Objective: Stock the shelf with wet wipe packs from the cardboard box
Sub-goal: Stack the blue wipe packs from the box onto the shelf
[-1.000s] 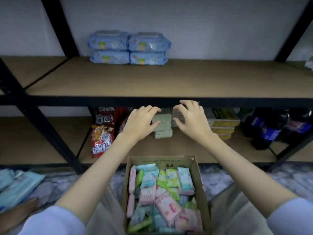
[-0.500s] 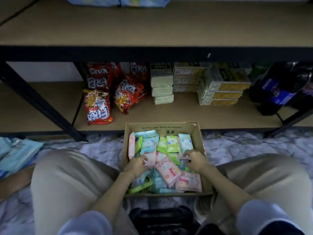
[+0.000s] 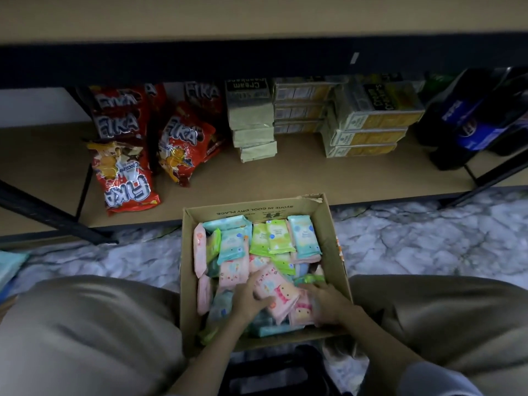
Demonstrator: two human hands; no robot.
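Take the cardboard box point(image 3: 334, 254) as your landmark; it sits on the marbled floor point(image 3: 414, 241) between your knees, just in front of the lower shelf point(image 3: 300, 178).

Far left of the box, on that shelf, stand the red snack bags point(image 3: 125, 172). Nearer, behind the box's far wall, is a stack of 3 pale green packets point(image 3: 254, 135), with yellow cracker cartons point(image 3: 368, 132) to the right and dark soda bottles point(image 3: 468, 130) at the far right.

Inside the box the wet wipe packs point(image 3: 274, 238) lie loose and jumbled in pink, green and teal, some on edge along the left wall. None is on the shelf in this view.

Your left hand point(image 3: 251, 298) is in the near half of the box, fingers curled against the left edge of a pink pack point(image 3: 275, 292) lying on top. Your right hand point(image 3: 328, 300) lies just right of that pack, palm down on the heap; the frame is dim and blurred, so I cannot tell whether it grips anything.

You are picking. To do it well, gather packs of 1 colour and square them between both hands before lifting, so nothing slides off. The wrappers look slick and soft, so press from the sides and not from above. Lift straight up past the box rim, then set them on the bare shelf board right of the green packets.
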